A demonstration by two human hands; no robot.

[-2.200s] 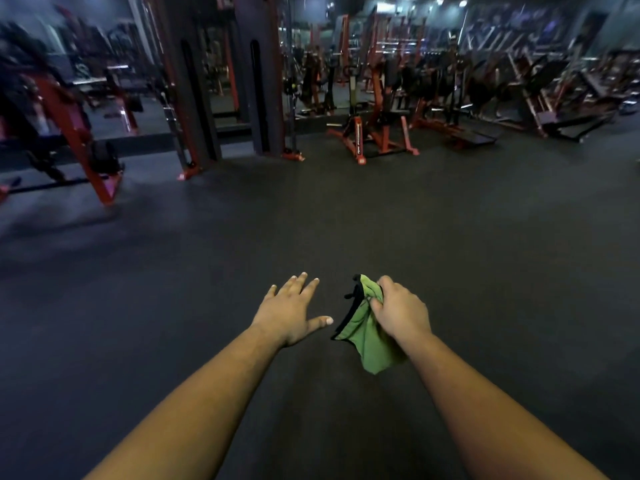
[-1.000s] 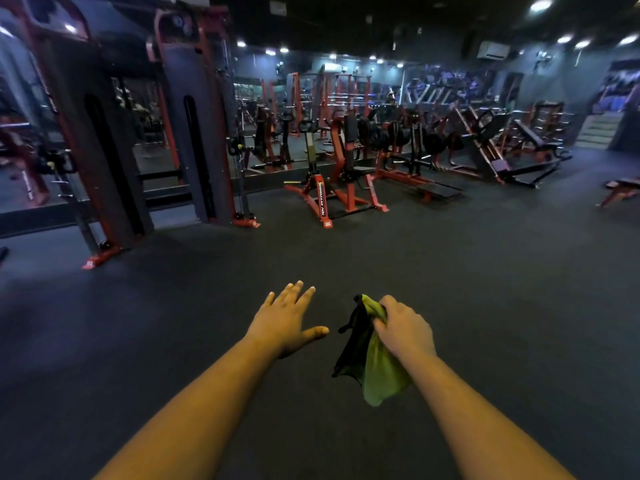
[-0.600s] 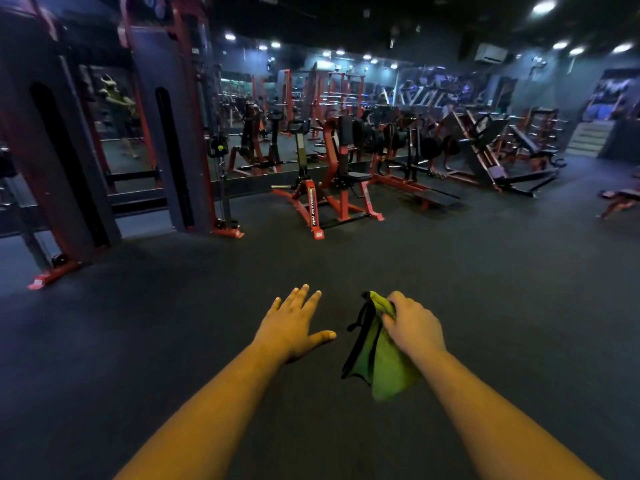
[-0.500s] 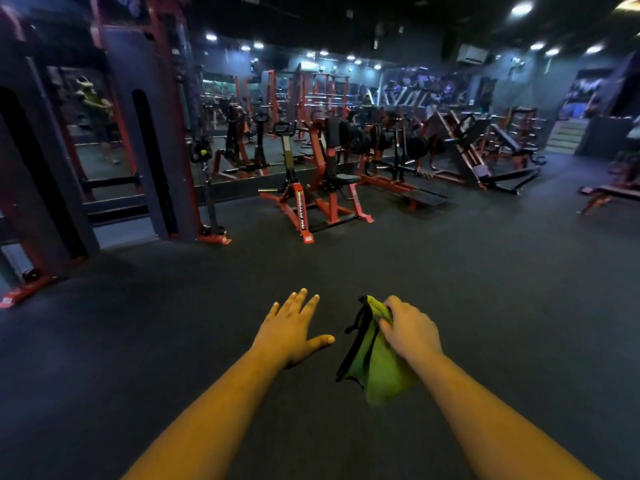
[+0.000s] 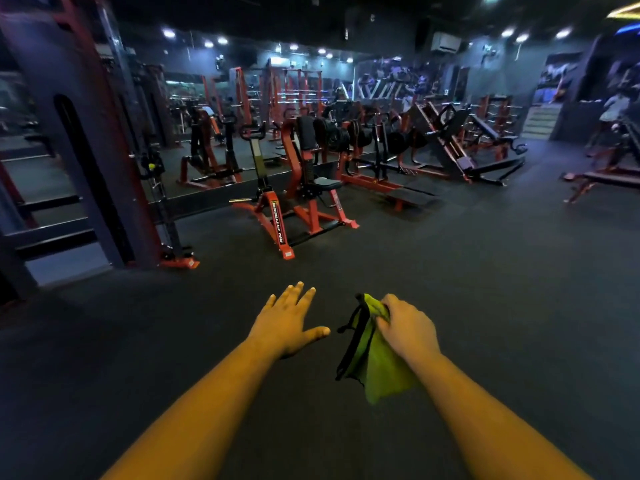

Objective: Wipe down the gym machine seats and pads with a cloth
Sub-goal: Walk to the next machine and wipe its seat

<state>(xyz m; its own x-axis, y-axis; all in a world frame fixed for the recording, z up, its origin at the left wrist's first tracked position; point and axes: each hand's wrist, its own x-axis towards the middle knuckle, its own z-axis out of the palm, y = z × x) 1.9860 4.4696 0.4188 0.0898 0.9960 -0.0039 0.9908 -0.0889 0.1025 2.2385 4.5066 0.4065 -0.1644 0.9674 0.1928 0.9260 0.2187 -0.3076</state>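
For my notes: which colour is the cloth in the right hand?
Bright green cloth with a black edge; head view.

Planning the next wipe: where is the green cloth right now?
In the head view, the green cloth hangs from the right hand at lower centre, beside the empty left hand, above the dark floor.

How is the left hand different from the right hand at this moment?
The left hand is empty, while the right hand grips the green cloth. The left hand's fingers are straight and spread; the right hand's fingers are curled. Both are held out in front, above the dark floor.
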